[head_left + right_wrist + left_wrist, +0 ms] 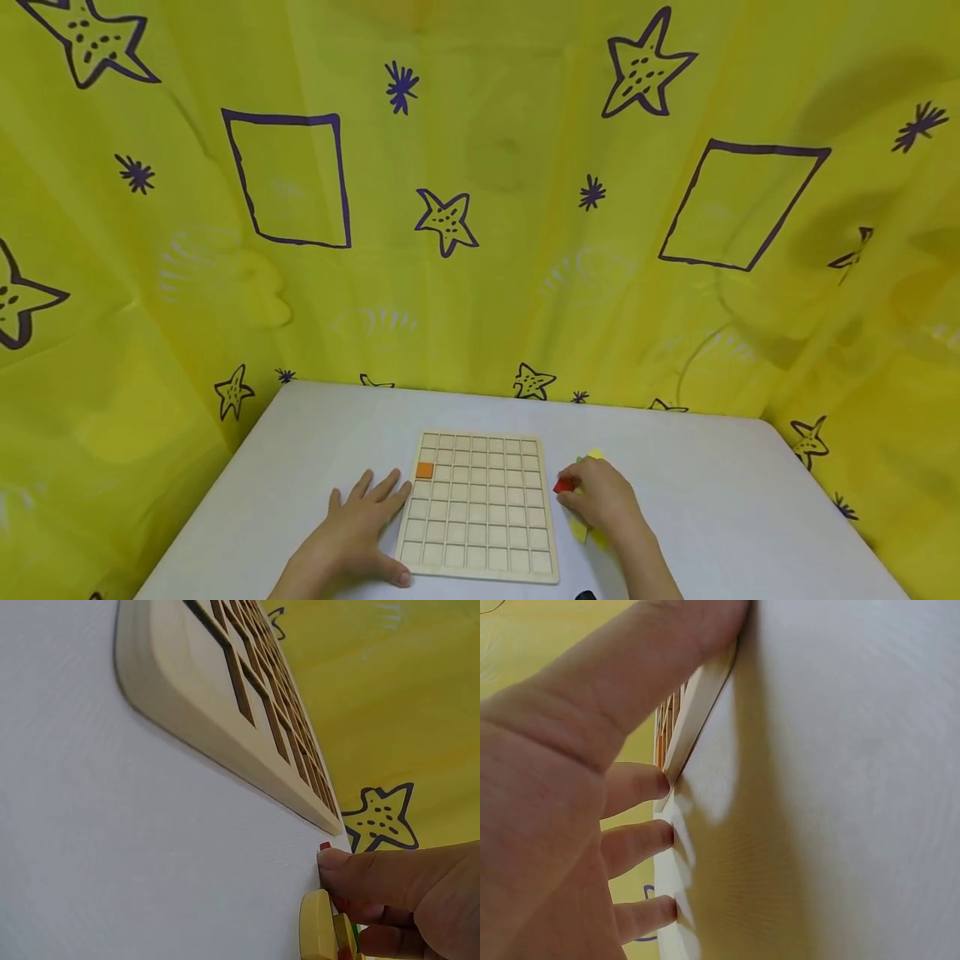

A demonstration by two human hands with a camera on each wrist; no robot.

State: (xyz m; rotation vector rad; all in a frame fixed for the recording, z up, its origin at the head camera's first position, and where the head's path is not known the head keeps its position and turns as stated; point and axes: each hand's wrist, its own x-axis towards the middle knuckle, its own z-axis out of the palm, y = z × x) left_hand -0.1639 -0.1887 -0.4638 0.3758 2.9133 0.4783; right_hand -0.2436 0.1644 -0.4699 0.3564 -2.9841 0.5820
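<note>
Left hand (360, 521) flat, fingers spread, against grid board (480, 508) left edge; right hand (600, 497) pinching red tile (562, 486) just beside right edge; bare tabletop (712, 500) beyond.

Two bare forearms are seen in the head view, and no sleeve is worn on either as far as the frame's lower edge. The left hand (360, 521) and the right hand (602, 498) are uncovered: no glove, ring or band can be made out. Short, unpainted nails are shown on the left fingers (641, 787) and on the right fingers (352, 870) in the wrist views.
</note>
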